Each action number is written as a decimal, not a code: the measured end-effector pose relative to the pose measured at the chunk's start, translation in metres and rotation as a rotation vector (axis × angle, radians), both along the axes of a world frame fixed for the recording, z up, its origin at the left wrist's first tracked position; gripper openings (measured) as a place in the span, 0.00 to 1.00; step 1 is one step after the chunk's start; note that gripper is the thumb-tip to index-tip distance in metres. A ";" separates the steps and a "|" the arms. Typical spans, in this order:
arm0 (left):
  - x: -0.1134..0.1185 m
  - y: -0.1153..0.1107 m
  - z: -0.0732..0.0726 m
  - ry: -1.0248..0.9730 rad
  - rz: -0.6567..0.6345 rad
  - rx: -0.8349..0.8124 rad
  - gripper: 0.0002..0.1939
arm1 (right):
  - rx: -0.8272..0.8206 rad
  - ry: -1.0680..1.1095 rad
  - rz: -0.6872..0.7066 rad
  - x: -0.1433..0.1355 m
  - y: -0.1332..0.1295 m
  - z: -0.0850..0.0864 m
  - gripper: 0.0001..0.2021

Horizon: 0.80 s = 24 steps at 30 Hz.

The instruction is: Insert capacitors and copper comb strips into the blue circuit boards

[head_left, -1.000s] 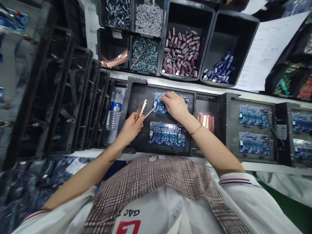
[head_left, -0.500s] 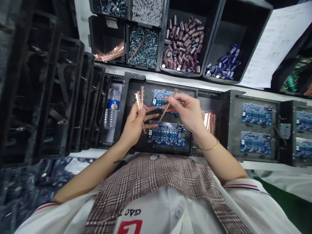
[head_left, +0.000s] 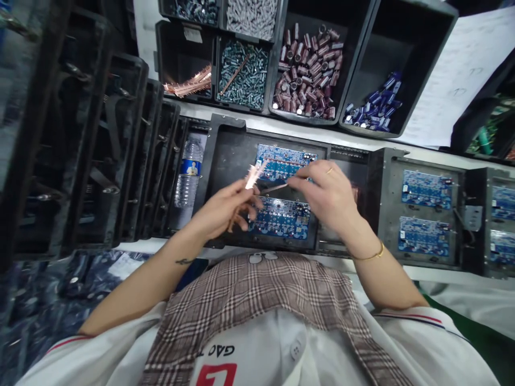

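My left hand is closed round a small bunch of toothed copper strips, which fan up from its fingers and catch the light. To its right, my right hand pinches one thin strip near the strip's end. That strip lies almost level, its other end close to my left fingers. Beneath both hands, a black tray carries an upper blue circuit board and a lower blue circuit board. Across the upper board runs a thin reddish line. My left fingers cover the lower board's left edge.
Behind the tray stand bins of copper strips, small green-grey parts, brown capacitors and blue capacitors. A water bottle lies left, beside stacked black trays. More boards sit in trays at right.
The right hand has moved right and down, turning its strip from steep to nearly level. The left hand has tilted its bunch of strips over to the right.
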State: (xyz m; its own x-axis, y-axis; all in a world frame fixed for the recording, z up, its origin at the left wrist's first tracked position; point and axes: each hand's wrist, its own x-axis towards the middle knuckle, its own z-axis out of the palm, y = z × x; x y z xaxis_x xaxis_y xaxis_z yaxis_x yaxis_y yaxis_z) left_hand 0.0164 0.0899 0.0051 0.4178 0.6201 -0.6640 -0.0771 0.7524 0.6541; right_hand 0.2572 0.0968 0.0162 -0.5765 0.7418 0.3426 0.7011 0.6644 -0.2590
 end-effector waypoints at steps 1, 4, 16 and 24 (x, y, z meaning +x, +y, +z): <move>-0.002 0.000 -0.004 0.079 0.071 0.075 0.09 | -0.004 -0.022 -0.070 0.003 0.005 -0.008 0.13; -0.003 0.001 -0.012 0.170 0.121 0.172 0.08 | -0.069 -0.091 -0.134 0.005 0.021 -0.035 0.15; -0.012 -0.009 -0.028 0.588 -0.027 0.608 0.04 | -0.177 -0.068 -0.143 0.004 0.029 -0.067 0.17; -0.014 -0.035 -0.008 0.805 -0.119 0.728 0.03 | -0.143 -0.070 -0.168 -0.001 0.027 -0.068 0.17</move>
State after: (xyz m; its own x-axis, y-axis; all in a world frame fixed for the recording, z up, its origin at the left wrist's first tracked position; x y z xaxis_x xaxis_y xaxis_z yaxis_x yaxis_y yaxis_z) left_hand 0.0025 0.0545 -0.0033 0.1086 0.9594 -0.2601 0.6209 0.1389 0.7715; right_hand 0.2557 0.1237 -0.0523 -0.4598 0.8673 0.1908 0.8181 0.4973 -0.2888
